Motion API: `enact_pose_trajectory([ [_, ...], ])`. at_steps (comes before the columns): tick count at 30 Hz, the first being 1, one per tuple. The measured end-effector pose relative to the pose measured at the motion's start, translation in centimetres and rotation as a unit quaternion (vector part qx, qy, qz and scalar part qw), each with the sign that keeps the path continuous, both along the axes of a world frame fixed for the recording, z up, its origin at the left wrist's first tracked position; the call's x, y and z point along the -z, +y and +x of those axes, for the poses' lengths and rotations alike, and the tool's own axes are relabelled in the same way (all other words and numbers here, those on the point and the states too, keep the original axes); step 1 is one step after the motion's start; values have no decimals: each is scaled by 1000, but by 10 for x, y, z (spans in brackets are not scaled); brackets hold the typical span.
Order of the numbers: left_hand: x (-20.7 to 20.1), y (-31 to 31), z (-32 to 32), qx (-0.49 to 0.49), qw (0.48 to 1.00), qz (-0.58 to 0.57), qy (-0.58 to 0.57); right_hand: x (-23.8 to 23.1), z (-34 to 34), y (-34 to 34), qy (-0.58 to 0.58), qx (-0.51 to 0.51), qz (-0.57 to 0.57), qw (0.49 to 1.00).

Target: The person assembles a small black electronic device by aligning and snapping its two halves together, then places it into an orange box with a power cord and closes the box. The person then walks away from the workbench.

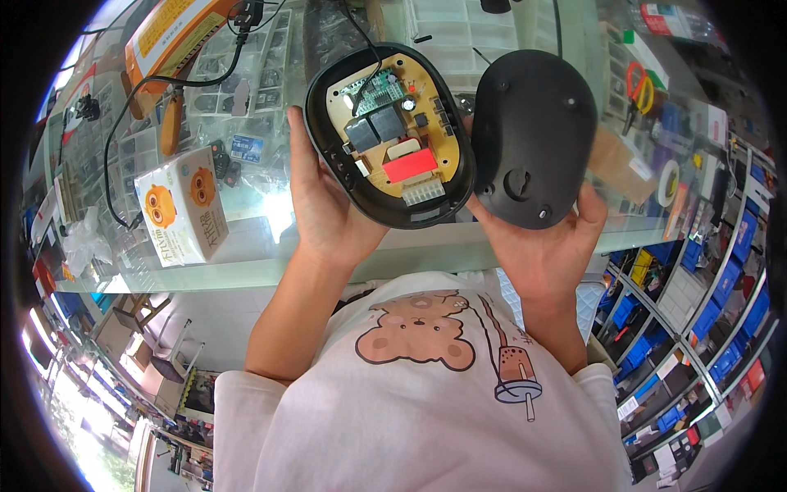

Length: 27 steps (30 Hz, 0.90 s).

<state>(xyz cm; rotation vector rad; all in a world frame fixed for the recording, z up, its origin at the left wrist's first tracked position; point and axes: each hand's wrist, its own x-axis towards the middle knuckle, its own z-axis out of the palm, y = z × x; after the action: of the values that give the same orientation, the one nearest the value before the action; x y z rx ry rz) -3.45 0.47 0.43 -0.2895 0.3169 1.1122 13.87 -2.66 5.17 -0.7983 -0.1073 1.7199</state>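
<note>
My left hand [332,205] is wrapped round the left side of an opened black plastic housing [338,170], held over the glass counter's front edge. Inside it lies a tan circuit board [369,168] with grey relays, a red block, a small green board and a white connector. A thin black wire [358,30] runs up from the housing. To its right, my right hand [541,246] grips a matching oval black cover [537,123] from below, its outer side facing me. The cover's left edge is close against the housing; part of my right fingers is hidden behind it.
On the glass counter [254,277] stand a white tissue pack [182,209] and an orange box [168,41] at left, with a black cable [111,156]. Parts trays [459,37] lie at the back. Scissors [638,90] and a tape roll [668,182] are at right; shelves with blue bins [730,283] stand beyond.
</note>
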Motion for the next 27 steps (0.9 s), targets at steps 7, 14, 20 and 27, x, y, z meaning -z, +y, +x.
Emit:
enact_pose_trajectory([
  [7, -2, 0, 0, 7, 1000, 4, 11, 0, -3, 1, 48, 41, -6, 998],
  [14, -2, 0, 1, 6, 1000, -6, 24, 2, -3, 0, 16, 31, -4, 999],
  [20, 5, -3, 0, -5, 997, 22, -70, 3, -7, -3, -254, -3, 49, 966],
  [27, 6, -5, 3, 15, 997, 34, -73, 10, -1, -7, -627, -63, 256, 733],
])
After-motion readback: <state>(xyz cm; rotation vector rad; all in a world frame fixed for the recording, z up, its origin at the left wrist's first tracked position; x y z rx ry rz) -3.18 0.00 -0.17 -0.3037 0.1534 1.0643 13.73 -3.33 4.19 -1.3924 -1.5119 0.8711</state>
